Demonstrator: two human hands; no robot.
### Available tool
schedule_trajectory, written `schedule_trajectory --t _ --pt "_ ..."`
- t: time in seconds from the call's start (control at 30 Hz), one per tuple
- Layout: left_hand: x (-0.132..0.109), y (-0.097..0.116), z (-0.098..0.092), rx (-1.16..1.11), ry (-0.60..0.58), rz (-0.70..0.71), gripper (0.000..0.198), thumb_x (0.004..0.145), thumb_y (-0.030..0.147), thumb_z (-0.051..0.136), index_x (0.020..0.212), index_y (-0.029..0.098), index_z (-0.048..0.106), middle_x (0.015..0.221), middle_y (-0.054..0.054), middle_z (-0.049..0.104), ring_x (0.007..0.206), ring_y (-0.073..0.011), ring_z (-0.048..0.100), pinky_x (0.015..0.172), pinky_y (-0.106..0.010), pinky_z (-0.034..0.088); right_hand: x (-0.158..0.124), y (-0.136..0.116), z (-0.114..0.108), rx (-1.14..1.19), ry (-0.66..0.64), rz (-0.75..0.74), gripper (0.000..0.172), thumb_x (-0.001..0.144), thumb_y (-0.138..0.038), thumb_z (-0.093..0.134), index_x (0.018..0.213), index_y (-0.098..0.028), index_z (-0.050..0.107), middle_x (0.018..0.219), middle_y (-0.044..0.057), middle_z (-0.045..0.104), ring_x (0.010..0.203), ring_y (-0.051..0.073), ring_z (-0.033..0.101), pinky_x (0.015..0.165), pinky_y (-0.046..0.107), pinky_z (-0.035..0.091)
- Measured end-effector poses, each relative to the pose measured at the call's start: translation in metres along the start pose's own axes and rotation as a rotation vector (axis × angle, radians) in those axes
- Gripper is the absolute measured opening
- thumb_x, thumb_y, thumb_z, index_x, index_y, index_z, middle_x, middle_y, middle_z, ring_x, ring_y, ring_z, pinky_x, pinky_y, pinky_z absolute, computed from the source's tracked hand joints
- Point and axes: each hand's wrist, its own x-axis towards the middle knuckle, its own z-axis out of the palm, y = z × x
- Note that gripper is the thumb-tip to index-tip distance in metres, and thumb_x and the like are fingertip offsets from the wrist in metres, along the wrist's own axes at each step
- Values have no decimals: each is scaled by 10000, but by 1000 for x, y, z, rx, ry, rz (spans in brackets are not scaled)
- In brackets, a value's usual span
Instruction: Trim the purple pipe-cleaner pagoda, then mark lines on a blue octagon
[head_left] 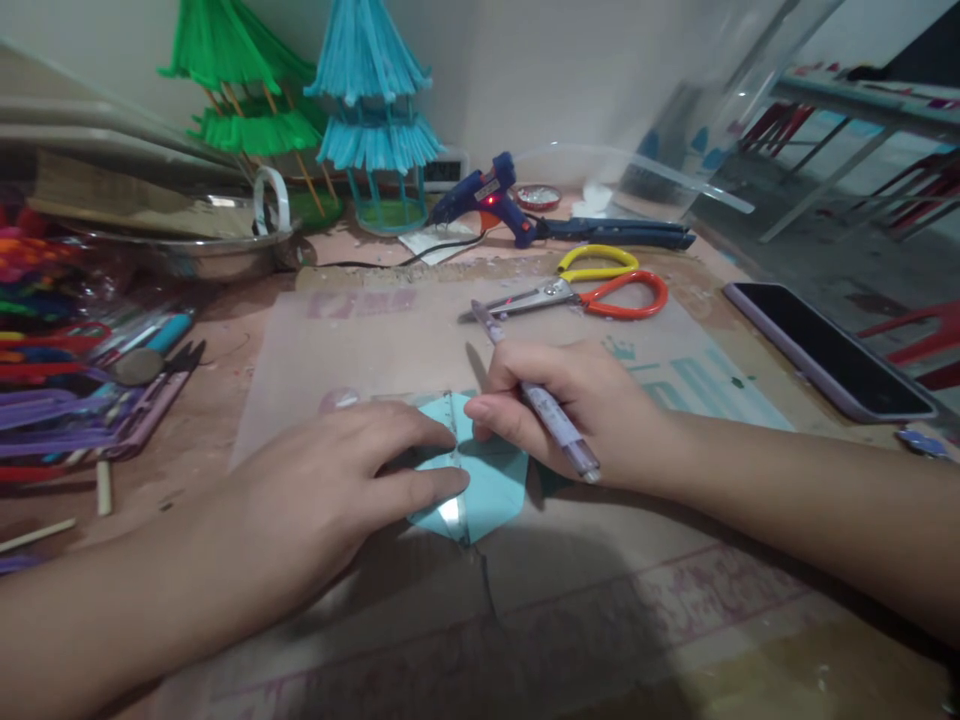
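A light blue piece of paper with angled corners (499, 490) lies flat on a translucent printed sheet (360, 350). Across its middle runs a narrow shiny strip (452, 508), which looks like a clear ruler. My left hand (330, 480) rests on the left part of the paper, thumb and fingers stretched apart, their tips pressing down on the strip. In my right hand (577, 410) is a pale purple patterned pen (555, 415), held between thumb and curled fingers. This hand rests over the paper's right edge, and the pen's lower end is hidden by its fingers.
Scissors (555, 292) with yellow and orange handles lie beyond my hands. Behind them sits a blue glue gun (487, 200) with a red light, near green (255, 130) and blue (379, 120) tiered models. A phone (825, 350) lies right; pens and tools (90, 380) crowd the left.
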Motion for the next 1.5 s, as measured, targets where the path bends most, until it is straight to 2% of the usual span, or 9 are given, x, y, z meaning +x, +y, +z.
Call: schedule_trajectory --t 0.1,0.43,0.83,1.0,1.13,1.23,1.5 --pt "0 -1 1 -9 33 29 308 1037 240 451 1239 299 677 1299 -65 674 1176 -238 627 972 -373 519 0 0 0 11 12 -19 275 959 -309 576 710 -208 522 605 -24 609 531 107 522 522 223 367" --pt "1 2 -2 21 6 29 336 1023 198 439 1238 272 687 1259 -89 693 1161 -251 647 950 -398 555 1 -2 0 25 -23 23 276 960 -328 572 718 -209 517 597 -29 572 542 109 516 534 226 354" --pt "2 1 1 34 74 79 348 1037 162 402 1201 235 700 1233 -97 699 1127 -224 665 940 -370 575 1 -2 0 6 -35 40 277 959 -334 572 720 -206 511 615 -17 617 539 106 521 535 220 345" --pt "3 1 0 64 57 76 368 1028 119 405 1200 255 701 1213 -85 711 1146 -223 665 1086 -494 488 2 -2 0 5 -25 24 266 961 -317 569 725 -205 520 591 -27 591 527 103 511 530 219 341" --pt "3 -1 1 23 83 78 374 1009 99 414 1207 238 700 1247 -98 697 1162 -227 653 1002 -410 547 1 -2 0 -8 -17 23 252 961 -320 563 738 -208 531 581 -32 579 522 107 502 532 225 341" --pt "3 -2 2 8 85 83 368 1005 105 424 1206 239 701 1232 -97 699 1137 -229 655 952 -388 563 1 -2 0 -5 -17 15 261 961 -312 567 726 -207 523 597 -28 592 527 105 510 536 220 348" --pt "4 -3 0 3 79 93 385 992 88 422 1213 248 693 1253 -82 687 1171 -220 626 997 -381 522 1 -2 0 7 -8 3 260 958 -292 572 719 -203 523 591 -32 580 507 95 492 524 214 341"
